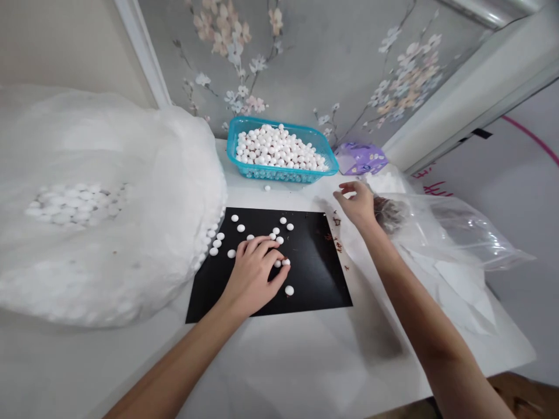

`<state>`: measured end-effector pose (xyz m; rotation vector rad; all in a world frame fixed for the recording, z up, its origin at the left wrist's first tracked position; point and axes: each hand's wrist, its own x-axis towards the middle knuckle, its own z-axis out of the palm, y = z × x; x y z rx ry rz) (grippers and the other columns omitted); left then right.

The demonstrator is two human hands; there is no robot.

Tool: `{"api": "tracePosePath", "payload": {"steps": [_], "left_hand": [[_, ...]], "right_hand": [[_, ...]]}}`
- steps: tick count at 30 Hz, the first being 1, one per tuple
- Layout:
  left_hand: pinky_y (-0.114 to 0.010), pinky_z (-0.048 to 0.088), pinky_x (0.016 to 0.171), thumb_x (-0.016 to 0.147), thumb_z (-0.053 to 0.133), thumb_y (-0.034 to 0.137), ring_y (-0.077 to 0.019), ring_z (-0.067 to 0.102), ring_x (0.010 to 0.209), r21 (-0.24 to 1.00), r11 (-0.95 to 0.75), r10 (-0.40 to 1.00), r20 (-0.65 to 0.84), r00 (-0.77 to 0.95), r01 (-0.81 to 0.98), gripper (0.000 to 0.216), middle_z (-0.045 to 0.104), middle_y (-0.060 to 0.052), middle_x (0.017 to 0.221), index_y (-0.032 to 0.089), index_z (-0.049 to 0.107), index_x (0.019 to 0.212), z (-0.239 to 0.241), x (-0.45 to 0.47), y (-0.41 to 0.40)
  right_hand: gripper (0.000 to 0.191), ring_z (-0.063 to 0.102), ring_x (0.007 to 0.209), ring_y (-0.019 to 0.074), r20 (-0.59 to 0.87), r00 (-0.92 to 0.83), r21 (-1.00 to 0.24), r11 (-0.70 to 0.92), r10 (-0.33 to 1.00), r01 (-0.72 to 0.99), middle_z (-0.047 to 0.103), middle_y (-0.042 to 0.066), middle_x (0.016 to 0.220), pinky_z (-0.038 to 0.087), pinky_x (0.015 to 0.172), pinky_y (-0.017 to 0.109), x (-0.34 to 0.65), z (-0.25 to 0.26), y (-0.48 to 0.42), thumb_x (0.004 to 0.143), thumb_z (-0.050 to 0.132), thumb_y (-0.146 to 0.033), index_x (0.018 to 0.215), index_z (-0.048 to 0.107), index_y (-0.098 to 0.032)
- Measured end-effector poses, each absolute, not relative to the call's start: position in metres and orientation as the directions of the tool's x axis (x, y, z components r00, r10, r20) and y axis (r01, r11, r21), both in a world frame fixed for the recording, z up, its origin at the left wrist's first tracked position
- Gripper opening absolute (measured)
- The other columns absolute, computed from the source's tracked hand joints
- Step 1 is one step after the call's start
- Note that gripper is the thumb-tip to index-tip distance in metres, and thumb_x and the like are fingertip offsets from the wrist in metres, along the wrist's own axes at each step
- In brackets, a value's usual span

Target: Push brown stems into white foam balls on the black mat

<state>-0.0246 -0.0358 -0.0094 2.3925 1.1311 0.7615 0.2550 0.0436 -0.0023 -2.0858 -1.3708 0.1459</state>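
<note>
My left hand [255, 270] rests low over a black sheet [321, 279], fingers bent. Its thumb and forefinger close on a small white ball [286, 262] with a reddish-brown speck at its top. Several more white balls lie around the fingers, and one ball [289, 290] sits nearer me on the sheet. Off the sheet's far right corner, my right hand [358, 203] is raised, thumb and fingertips drawn together in a pinch. Anything between those tips is too small to make out. Beside its wrist lies a clear plastic bag [441, 224] with brown stuff inside.
A blue plastic basket [283, 174] heaped with white balls stands against the flowered wall. A big translucent sack [131, 244] of white balls fills the left side. Reddish-brown bits [339, 247] lie by the sheet's right edge. A purple packet [361, 158] sits behind my right hand.
</note>
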Motion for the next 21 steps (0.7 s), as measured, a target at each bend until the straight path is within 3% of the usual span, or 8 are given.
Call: {"api": "tracePosePath", "payload": {"steps": [2, 5, 8, 11, 16, 19, 21], "left_hand": [[-0.043, 0.035, 0.091, 0.084, 0.049, 0.024, -0.0239, 0.048, 0.112, 0.539, -0.600, 0.793, 0.303, 0.528, 0.591, 0.013, 0.064, -0.005, 0.106, 0.021, 0.062, 0.080, -0.010, -0.025, -0.036], [-0.043, 0.033, 0.093, 0.083, 0.050, 0.023, -0.0236, 0.047, 0.114, 0.523, -0.602, 0.792, 0.298, 0.533, 0.603, 0.012, 0.063, -0.004, 0.108, 0.021, 0.061, 0.082, -0.010, -0.025, -0.037], [-0.043, 0.032, 0.094, 0.083, 0.050, 0.023, -0.0235, 0.047, 0.114, 0.504, -0.611, 0.788, 0.306, 0.535, 0.611, 0.011, 0.063, -0.004, 0.109, 0.021, 0.061, 0.083, -0.010, -0.025, -0.037], [-0.042, 0.033, 0.093, 0.083, 0.051, 0.025, -0.0235, 0.046, 0.114, 0.486, -0.608, 0.792, 0.316, 0.522, 0.628, 0.011, 0.063, -0.004, 0.108, 0.021, 0.061, 0.083, -0.010, -0.025, -0.036], [-0.043, 0.033, 0.093, 0.083, 0.051, 0.024, -0.0241, 0.048, 0.112, 0.471, -0.606, 0.795, 0.328, 0.511, 0.641, 0.011, 0.063, -0.005, 0.107, 0.022, 0.061, 0.083, -0.010, -0.024, -0.036], [-0.043, 0.034, 0.092, 0.083, 0.050, 0.023, -0.0245, 0.049, 0.110, 0.469, -0.606, 0.795, 0.336, 0.505, 0.642, 0.011, 0.064, -0.005, 0.105, 0.022, 0.061, 0.083, -0.009, -0.023, -0.036], [-0.044, 0.034, 0.092, 0.083, 0.050, 0.023, -0.0250, 0.049, 0.110, 0.466, -0.609, 0.793, 0.334, 0.509, 0.642, 0.012, 0.063, -0.006, 0.106, 0.021, 0.061, 0.085, -0.009, -0.023, -0.036]], "right_hand": [[0.030, 0.049, 0.051, 0.0105, 0.202, 0.365, -0.604, -0.178, 0.909, 0.777, 0.063, 0.004, 0.087, 0.042, 0.056, 0.027, 0.235, 0.003, 0.018, 0.071, 0.058, -0.034, 0.095, 0.058, -0.017], [0.022, 0.048, 0.051, 0.0078, 0.046, 0.076, -0.751, -0.016, 0.996, 0.660, 0.062, 0.003, 0.093, 0.039, 0.051, 0.024, 0.201, 0.009, -0.025, 0.074, 0.059, -0.033, 0.090, 0.057, -0.018], [0.015, 0.044, 0.049, 0.0080, -0.048, -0.044, -0.728, -0.005, 0.998, 0.686, 0.061, 0.000, 0.080, 0.038, 0.051, 0.024, 0.175, 0.008, -0.061, 0.078, 0.058, -0.030, 0.089, 0.059, -0.022], [0.011, 0.041, 0.047, 0.0075, -0.052, -0.063, -0.716, 0.007, 0.997, 0.698, 0.060, 0.001, 0.085, 0.039, 0.050, 0.024, 0.160, 0.002, -0.082, 0.080, 0.055, -0.028, 0.088, 0.059, -0.022], [0.026, 0.044, 0.048, 0.0081, -0.029, -0.016, -0.711, -0.009, 0.999, 0.703, 0.057, 0.005, 0.100, 0.043, 0.050, 0.026, 0.170, 0.003, -0.093, 0.081, 0.055, -0.031, 0.105, 0.056, -0.023], [0.021, 0.045, 0.050, 0.0104, 0.075, 0.176, -0.598, -0.097, 0.981, 0.795, 0.060, 0.005, 0.094, 0.042, 0.051, 0.027, 0.197, 0.014, -0.096, 0.083, 0.051, -0.033, 0.099, 0.058, -0.022], [0.018, 0.046, 0.048, 0.0106, 0.071, 0.206, -0.484, -0.147, 0.976, 0.863, 0.062, 0.005, 0.091, 0.041, 0.051, 0.028, 0.216, 0.021, -0.100, 0.082, 0.048, -0.029, 0.094, 0.060, -0.022]]}}
